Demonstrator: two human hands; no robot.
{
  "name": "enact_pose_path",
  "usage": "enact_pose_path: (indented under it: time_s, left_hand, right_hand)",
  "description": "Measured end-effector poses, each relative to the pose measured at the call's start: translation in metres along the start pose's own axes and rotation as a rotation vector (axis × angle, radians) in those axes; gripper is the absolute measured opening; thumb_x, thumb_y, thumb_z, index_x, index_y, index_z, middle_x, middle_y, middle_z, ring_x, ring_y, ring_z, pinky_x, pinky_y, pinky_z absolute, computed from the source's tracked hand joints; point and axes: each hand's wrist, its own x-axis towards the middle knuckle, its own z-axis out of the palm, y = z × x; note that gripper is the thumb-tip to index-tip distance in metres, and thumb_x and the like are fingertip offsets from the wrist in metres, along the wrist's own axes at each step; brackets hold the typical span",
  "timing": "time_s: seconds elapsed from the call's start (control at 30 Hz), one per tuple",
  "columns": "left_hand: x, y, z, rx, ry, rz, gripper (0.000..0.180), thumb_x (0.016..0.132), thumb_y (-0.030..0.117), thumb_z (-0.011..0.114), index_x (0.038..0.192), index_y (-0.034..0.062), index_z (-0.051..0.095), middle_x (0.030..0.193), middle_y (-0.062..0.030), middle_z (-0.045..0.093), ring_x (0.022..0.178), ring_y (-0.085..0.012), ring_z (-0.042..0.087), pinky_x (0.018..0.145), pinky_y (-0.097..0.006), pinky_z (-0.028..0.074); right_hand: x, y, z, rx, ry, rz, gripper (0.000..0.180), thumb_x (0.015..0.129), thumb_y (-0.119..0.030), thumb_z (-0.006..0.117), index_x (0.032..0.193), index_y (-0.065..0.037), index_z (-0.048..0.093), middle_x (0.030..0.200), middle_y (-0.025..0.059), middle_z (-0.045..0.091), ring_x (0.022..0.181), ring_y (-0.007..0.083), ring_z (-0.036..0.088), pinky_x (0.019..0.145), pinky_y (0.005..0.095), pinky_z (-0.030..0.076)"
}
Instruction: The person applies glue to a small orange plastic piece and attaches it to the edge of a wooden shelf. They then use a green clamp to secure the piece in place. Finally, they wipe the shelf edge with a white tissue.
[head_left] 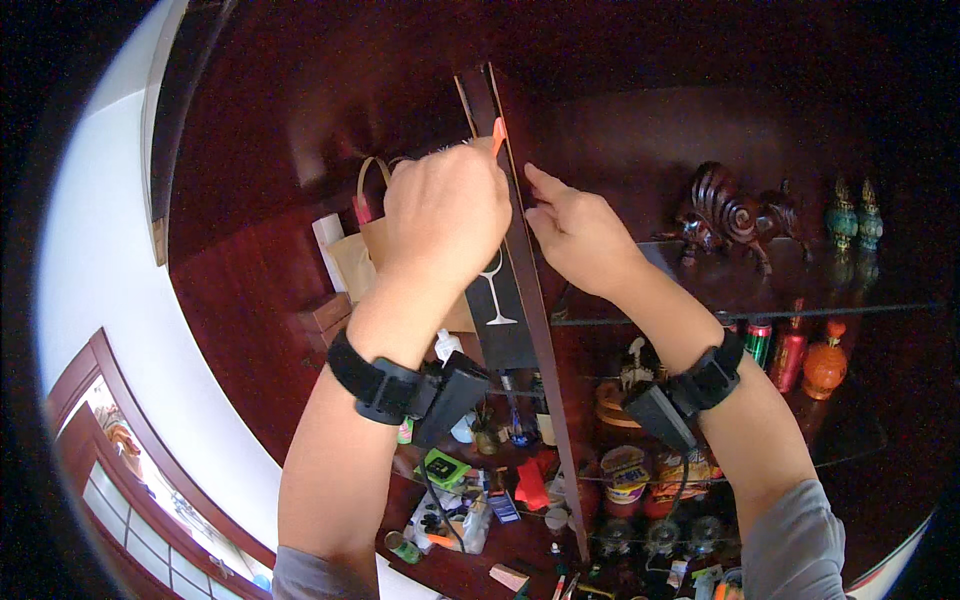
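My left hand [450,205] is closed in a fist beside the upper part of the upright divider of a dark red wooden cabinet. A slim orange piece [498,136] sticks up from the fist, and the rest of what it belongs to is hidden by the fingers. Just right of the divider [545,345] is my right hand [585,235], its index finger and thumb pointing at the divider's edge and holding nothing. Whether the fingertips touch the wood I cannot tell. Below my left fist, a dark panel [505,340] with a pale wine-glass shape lies along the divider.
A carved dark animal figure [735,215] and two green ornaments [842,225] stand on the right glass shelf [640,312]. Beneath are an orange bottle [825,362] and food tubs [625,470]. Left of the divider are a tan paper bag [352,262] and a cluttered lower shelf.
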Motion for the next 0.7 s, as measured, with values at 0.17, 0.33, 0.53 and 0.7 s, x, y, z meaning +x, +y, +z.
enact_pose_path:
  time_s: [0.17,0.33,0.53,0.7]
  left_hand:
    - [-0.006,0.0,-0.004,-0.108,-0.028,-0.06,0.026,0.081,0.014,0.046,0.102,0.0071,0.06,0.07,-0.0198,0.06,0.067,-0.0368,0.059,0.065,-0.046,0.047]
    - [-0.017,0.001,-0.002,-0.092,0.011,-0.055,0.026,0.081,0.013,0.048,0.104,0.0074,0.06,0.07,-0.0209,0.059,0.066,-0.0367,0.059,0.064,-0.046,0.047]
    - [-0.027,0.001,0.003,-0.089,0.091,-0.066,0.028,0.079,0.013,0.05,0.105,0.0094,0.059,0.067,-0.0202,0.059,0.061,-0.0373,0.057,0.061,-0.045,0.045]
    - [-0.039,0.007,-0.008,-0.079,0.122,-0.085,0.029,0.082,0.015,0.049,0.109,0.0108,0.059,0.068,-0.0191,0.058,0.064,-0.034,0.056,0.061,-0.041,0.045]
  right_hand:
    - [0.003,-0.005,0.007,-0.029,-0.075,0.079,0.048,0.078,-0.012,0.049,0.12,0.009,0.04,0.09,0.0294,0.057,0.084,0.0394,0.057,0.077,0.0428,0.046]
    - [0.002,-0.008,0.005,-0.043,-0.122,0.095,0.051,0.076,-0.012,0.052,0.121,0.009,0.04,0.094,0.0293,0.056,0.085,0.0388,0.057,0.077,0.0427,0.046]
    - [-0.001,0.0,0.008,-0.004,-0.068,0.012,0.054,0.074,-0.011,0.053,0.122,0.008,0.039,0.095,0.0299,0.055,0.085,0.0399,0.056,0.078,0.0426,0.046]
    - [-0.001,-0.003,0.006,0.007,-0.1,0.013,0.054,0.075,-0.005,0.052,0.125,0.006,0.037,0.093,0.029,0.055,0.076,0.037,0.058,0.07,0.0355,0.047]
